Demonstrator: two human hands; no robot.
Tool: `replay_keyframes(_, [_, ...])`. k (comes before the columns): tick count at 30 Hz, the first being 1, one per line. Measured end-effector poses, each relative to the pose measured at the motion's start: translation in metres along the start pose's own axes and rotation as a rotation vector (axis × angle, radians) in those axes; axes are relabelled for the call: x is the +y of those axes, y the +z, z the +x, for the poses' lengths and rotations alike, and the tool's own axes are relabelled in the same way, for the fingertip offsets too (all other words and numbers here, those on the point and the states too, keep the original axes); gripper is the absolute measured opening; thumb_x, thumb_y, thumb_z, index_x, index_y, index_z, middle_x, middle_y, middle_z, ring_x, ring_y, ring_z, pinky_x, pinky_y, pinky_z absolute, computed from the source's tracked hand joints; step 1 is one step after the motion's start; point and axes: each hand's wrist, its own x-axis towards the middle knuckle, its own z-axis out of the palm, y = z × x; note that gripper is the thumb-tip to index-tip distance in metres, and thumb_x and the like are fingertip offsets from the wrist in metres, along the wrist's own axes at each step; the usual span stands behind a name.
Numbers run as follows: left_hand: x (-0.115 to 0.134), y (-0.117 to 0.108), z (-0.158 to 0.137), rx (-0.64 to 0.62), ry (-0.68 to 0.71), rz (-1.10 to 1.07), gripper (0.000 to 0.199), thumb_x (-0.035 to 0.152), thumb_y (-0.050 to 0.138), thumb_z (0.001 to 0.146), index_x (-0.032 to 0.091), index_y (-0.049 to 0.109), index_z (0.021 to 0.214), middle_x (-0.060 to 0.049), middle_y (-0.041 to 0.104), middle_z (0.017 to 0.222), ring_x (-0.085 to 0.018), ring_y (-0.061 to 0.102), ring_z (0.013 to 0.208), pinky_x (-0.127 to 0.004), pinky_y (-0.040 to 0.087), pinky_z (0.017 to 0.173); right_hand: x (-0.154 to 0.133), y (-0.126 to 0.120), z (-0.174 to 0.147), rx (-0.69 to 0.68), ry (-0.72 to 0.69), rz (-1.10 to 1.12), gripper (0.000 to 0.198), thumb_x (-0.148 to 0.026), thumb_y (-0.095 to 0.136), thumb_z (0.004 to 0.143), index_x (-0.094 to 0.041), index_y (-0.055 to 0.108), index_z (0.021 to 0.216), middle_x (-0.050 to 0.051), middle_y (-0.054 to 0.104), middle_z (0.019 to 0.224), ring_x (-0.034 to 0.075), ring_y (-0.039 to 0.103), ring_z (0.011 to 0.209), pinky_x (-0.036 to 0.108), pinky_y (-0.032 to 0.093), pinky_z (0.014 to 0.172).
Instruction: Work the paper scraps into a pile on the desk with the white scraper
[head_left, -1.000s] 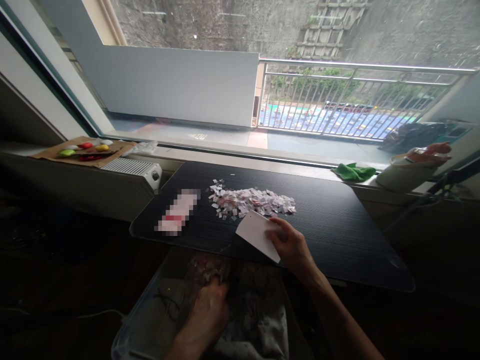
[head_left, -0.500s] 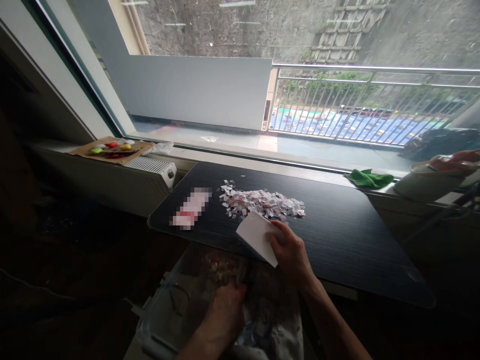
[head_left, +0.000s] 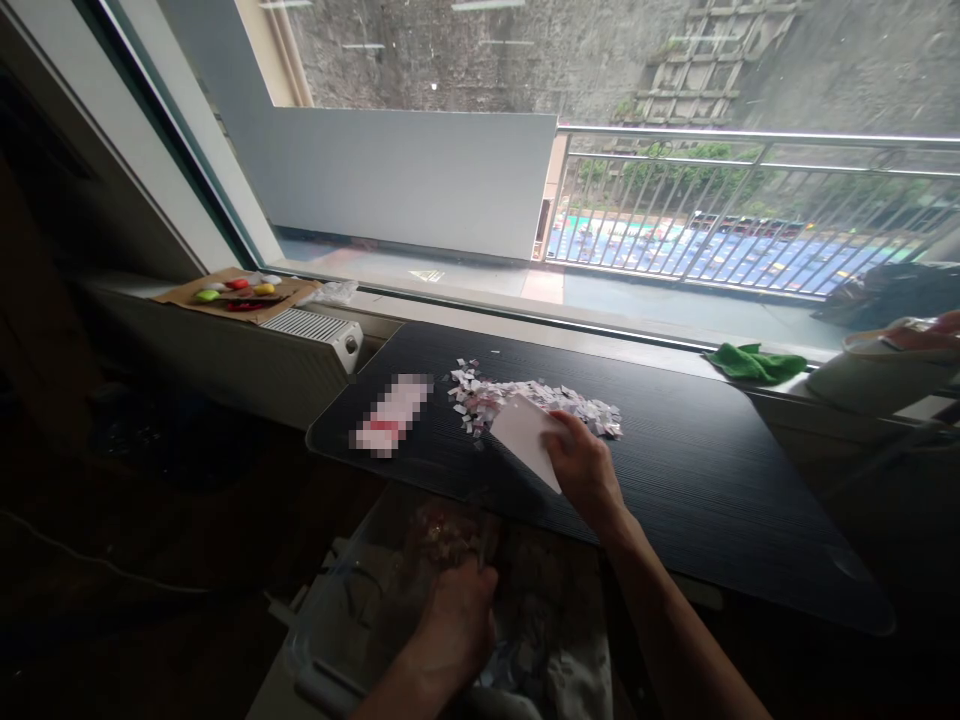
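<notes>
My right hand [head_left: 581, 465] grips a stiff white card [head_left: 526, 440] by its right end, tilted over the black table. The card's far edge reaches the near side of a heap of small white and pinkish paper scraps [head_left: 555, 398]. Below the table's front edge, my left hand [head_left: 459, 605] is closed on what looks like the rim of a clear plastic bag [head_left: 439, 528]. The bag is in a translucent plastic bin [head_left: 307, 650], and shadow hides most of its contents.
A blurred pink-and-white item [head_left: 391, 415] lies left on the black table [head_left: 690, 480]. Behind are a radiator [head_left: 319, 335], a brown board [head_left: 180, 297] with colourful pieces, a green cloth [head_left: 757, 364] and a pale container [head_left: 855, 370] by the window.
My right hand has moved the card forward, away from me, onto the near edge of the scraps. My left hand stays at the bin. The view has shifted slightly.
</notes>
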Motion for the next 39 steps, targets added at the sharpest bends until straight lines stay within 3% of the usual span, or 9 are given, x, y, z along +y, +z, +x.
replay_keyframes(9, [0.003,-0.006,-0.001,-0.002,0.016,0.011,0.029,0.009,0.043,0.074,0.015,0.061,0.096,-0.013,0.059,0.102,-0.024,0.062,0.086,-0.035,0.047,0.075,-0.01,0.014,-0.017,-0.17,-0.014,0.086,0.034,-0.025,0.049,0.073,-0.023,0.063,0.104,0.003,0.069,0.083,0.017,0.062,0.071,0.027,0.048,0.066])
replay_keyframes(19, [0.001,0.0,0.001,0.049,0.018,-0.023,0.03,0.009,0.043,0.071,0.014,0.064,0.092,-0.014,0.06,0.097,-0.024,0.063,0.082,-0.034,0.049,0.072,0.014,-0.021,-0.041,-0.036,0.11,0.017,0.036,-0.036,0.051,0.074,-0.021,0.063,0.105,0.003,0.068,0.079,0.017,0.06,0.062,0.027,0.048,0.057])
replay_keyframes(27, [-0.006,0.009,0.004,0.074,0.059,-0.05,0.028,0.01,0.04,0.076,0.015,0.061,0.094,-0.014,0.059,0.1,-0.025,0.063,0.084,-0.04,0.049,0.074,-0.009,-0.004,-0.057,-0.206,0.031,0.088,0.035,-0.031,0.048,0.077,-0.02,0.061,0.107,0.004,0.069,0.088,0.017,0.062,0.068,0.025,0.049,0.06])
replay_keyframes(34, [-0.003,0.001,0.001,0.02,0.061,-0.072,0.028,0.009,0.042,0.074,0.014,0.06,0.095,-0.016,0.058,0.102,-0.026,0.063,0.085,-0.041,0.049,0.075,-0.007,-0.012,-0.045,-0.127,0.051,0.019,0.035,-0.032,0.049,0.077,-0.021,0.061,0.107,0.005,0.069,0.09,0.018,0.063,0.072,0.027,0.049,0.064])
replay_keyframes(39, [-0.004,0.004,0.003,0.031,0.078,-0.072,0.028,0.01,0.041,0.076,0.012,0.059,0.098,-0.017,0.058,0.103,-0.027,0.062,0.089,-0.043,0.048,0.079,-0.011,-0.006,-0.049,-0.234,-0.01,0.08,0.034,-0.028,0.048,0.076,-0.021,0.061,0.107,0.004,0.069,0.09,0.017,0.063,0.073,0.026,0.049,0.066])
